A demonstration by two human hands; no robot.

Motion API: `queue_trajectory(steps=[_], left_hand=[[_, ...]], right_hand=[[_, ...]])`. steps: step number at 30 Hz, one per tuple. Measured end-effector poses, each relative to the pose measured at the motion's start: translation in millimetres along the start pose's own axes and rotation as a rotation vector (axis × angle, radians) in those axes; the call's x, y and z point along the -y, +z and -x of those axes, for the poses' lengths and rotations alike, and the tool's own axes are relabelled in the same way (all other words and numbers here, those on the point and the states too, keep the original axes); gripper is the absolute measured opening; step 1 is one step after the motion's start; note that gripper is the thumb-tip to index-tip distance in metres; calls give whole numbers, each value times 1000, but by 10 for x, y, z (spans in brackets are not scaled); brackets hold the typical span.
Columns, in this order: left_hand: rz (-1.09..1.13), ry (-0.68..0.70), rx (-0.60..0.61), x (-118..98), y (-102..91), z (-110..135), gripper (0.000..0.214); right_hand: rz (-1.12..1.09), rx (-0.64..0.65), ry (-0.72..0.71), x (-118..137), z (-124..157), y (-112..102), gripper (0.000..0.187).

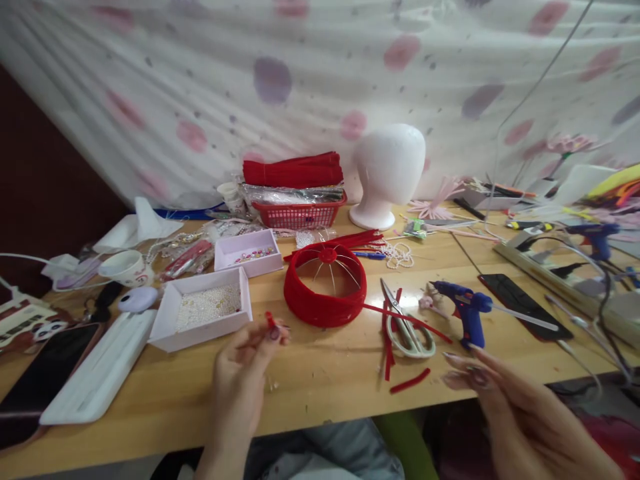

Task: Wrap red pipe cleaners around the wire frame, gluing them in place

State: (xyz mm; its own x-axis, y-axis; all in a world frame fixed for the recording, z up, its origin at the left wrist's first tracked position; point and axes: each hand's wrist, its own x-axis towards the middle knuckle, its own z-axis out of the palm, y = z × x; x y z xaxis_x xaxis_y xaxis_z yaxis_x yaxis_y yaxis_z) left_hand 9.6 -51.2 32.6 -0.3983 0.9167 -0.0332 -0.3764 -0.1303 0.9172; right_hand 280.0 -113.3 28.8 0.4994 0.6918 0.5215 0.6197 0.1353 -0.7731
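My left hand (245, 373) pinches a short piece of red pipe cleaner (271, 320) between thumb and fingers, left of a round red fuzzy frame (320, 313) with thin wires meeting at a small red disc. My right hand (520, 400) hovers at the table's front edge, fingers loosely stretched out with nothing visible in them. Just beyond it stands a blue glue gun (467, 310) with a clear glue stick in its back. Scissors (407, 327) lie with blades pointing away, on top of red strips. Nearer the edge rests a cut red strip (410, 381).
Left are a white box of small clear beads (163, 320), a smaller bead box (250, 267), a paper cup (125, 267) and a phone (45, 380). Behind stand a red basket (300, 215) and a white foam head (390, 167). A power strip (565, 280) and dark phone (525, 305) lie right.
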Motion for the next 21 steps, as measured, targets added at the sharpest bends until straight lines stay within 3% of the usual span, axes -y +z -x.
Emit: queue_trajectory(steps=[2,4,7,9,13,15,21], left_hand=[[147,-235,66,9,138,54,40],[249,-397,102,2,231,113,42],[347,-501,148,-10,285,191,37],[356,-518,204,4,290,231,33],[379,-512,311,97,301,281,27],[411,-509,351,144,312,291,26],[437,-565,445,127,338,268,18]], right_hand=[[-243,201,-34,191,106,286,26],[-452,406,-8,367,184,585,34],[-629,674,64,546,239,893,60],[-652,774,133,603,248,988,59],[-612,745,216,600,214,1022,13],[-618,678,264,568,168,1000,14],[-685,636,360,498,25,899,17]])
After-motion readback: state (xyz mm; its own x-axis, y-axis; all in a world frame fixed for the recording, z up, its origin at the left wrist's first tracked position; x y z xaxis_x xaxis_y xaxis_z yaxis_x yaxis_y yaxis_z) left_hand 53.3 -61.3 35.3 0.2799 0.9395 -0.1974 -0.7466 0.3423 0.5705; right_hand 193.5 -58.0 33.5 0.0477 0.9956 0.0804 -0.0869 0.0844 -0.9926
